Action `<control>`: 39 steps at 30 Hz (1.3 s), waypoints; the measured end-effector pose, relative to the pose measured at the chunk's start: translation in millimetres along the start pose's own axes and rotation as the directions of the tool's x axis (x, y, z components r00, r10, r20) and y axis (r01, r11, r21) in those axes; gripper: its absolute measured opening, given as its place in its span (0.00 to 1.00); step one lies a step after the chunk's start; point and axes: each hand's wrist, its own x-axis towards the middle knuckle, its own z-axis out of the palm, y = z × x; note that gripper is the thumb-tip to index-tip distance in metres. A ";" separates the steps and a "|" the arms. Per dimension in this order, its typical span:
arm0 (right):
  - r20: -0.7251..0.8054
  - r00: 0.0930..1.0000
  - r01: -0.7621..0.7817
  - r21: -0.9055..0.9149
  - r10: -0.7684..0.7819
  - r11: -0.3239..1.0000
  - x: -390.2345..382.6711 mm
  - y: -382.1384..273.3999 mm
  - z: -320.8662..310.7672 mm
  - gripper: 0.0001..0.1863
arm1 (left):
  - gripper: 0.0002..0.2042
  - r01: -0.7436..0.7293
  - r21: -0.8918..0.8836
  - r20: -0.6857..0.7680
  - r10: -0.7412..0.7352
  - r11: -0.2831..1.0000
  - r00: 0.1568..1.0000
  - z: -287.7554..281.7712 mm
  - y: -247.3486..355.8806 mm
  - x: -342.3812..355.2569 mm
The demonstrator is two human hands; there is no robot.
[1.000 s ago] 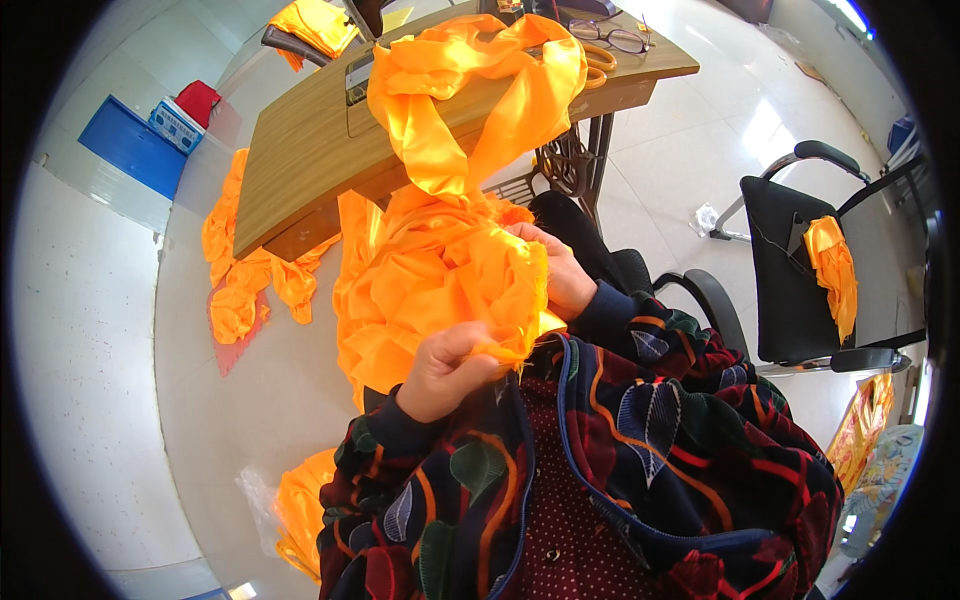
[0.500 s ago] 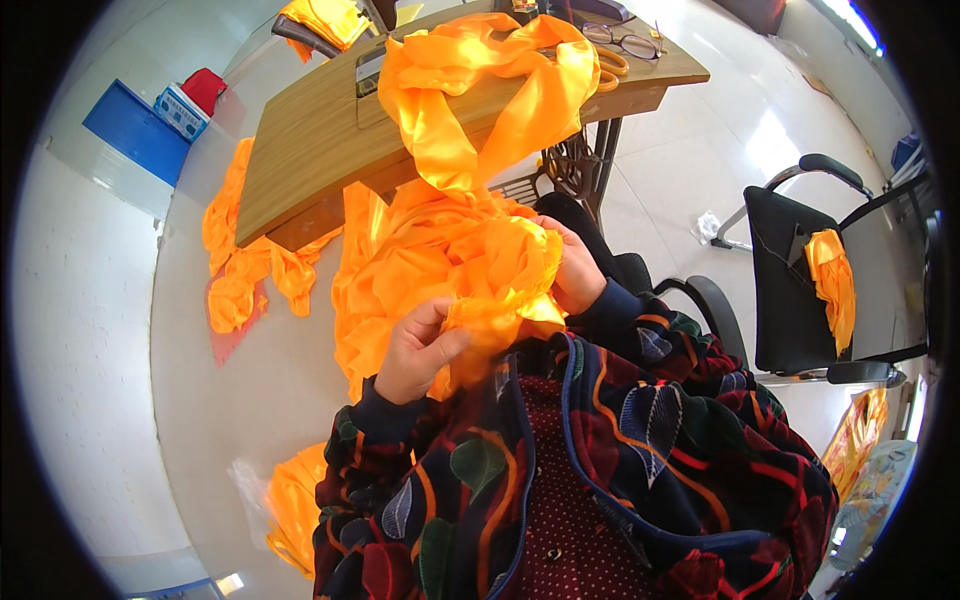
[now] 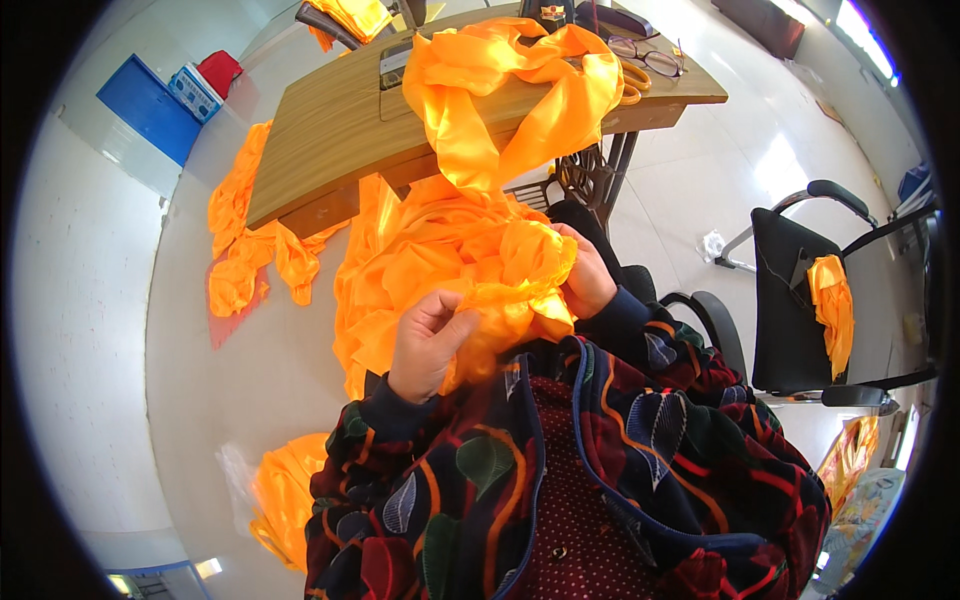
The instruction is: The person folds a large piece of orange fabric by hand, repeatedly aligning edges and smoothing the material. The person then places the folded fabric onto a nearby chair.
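A large heap of shiny orange satin fabric (image 3: 420, 250) lies bunched over my lap, with one length running up over the edge of the wooden table. My left hand (image 3: 428, 345) pinches the near edge of the fabric between thumb and curled fingers. On the other side, my right hand (image 3: 588, 275) grips the gathered, frayed-looking edge; some of its fingers are hidden behind the cloth. Between both hands the edge runs in loose folds.
The wooden table (image 3: 330, 130) carries scissors with orange handles (image 3: 634, 82) and eyeglasses (image 3: 655, 60). A black chair (image 3: 790, 300) at right holds a folded orange cloth (image 3: 832, 310). More orange fabric (image 3: 290, 495) lies on the floor at left, near a blue panel (image 3: 150, 108).
The view has shifted slightly, so the table and chair sit a little differently. Both hands keep hold of the fabric edge, and my left hand has turned slightly more upright.
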 end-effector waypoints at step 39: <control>-0.040 0.999 -0.023 -0.071 0.020 0.997 -0.1 0.6 3.3 0.05 | 0.10 -0.053 -0.182 -0.086 0.038 0.982 0.996 -0.7 0.9 4.0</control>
